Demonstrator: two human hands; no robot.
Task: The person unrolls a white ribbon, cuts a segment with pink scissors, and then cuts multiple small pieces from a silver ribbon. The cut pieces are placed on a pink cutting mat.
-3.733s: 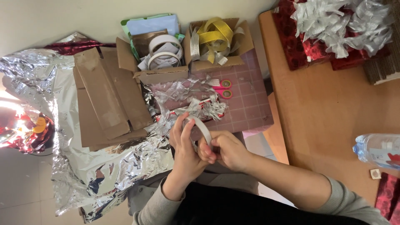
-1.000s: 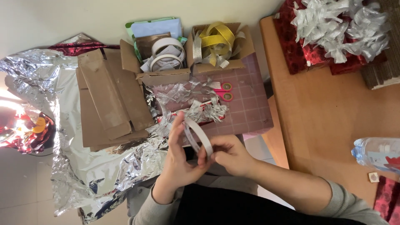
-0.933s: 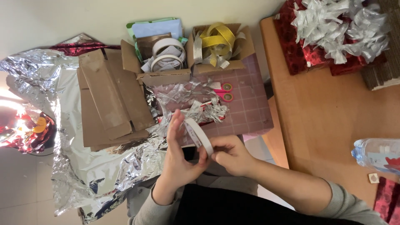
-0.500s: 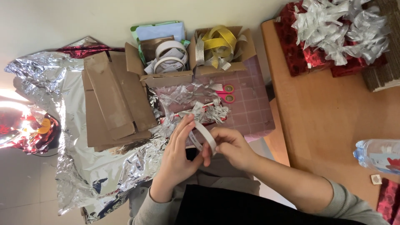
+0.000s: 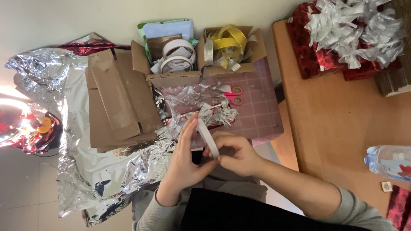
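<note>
Both hands meet at lower centre of the frame, and between them stands one roll of tape [image 5: 208,137], white, seen edge-on and tilted. The left hand [image 5: 185,160] is open along the roll's left face, fingers stretched up against it, thumb reaching across under the roll. The right hand [image 5: 236,153] curls shut on the roll's lower right edge, fingertips pinched at the rim. Whether a loose tape end is lifted, I can't make out.

Count goes on: two open cardboard boxes at upper centre. The left box [image 5: 171,77] holds at least two more white rolls, stacked, so the number underneath is hidden. The right box [image 5: 227,70] is stuffed with yellow and silver ribbon, loops too tangled to count. One pair of scissors [image 5: 233,95] with pink handles lies on the pink cutting mat [image 5: 265,111], blades buried under a silver bow [image 5: 201,102].

Left of centre, flattened brown cardboard [image 5: 117,100] rests on a big crumpled sheet of silver foil [image 5: 85,171]. Upper right, red wrapped gifts [image 5: 312,51] under silver bows sit on the wooden table [image 5: 338,128], cut by the frame edge. One water bottle [image 5: 389,162] at the right edge, only partly in shot. Far left is blown out by glare
</note>
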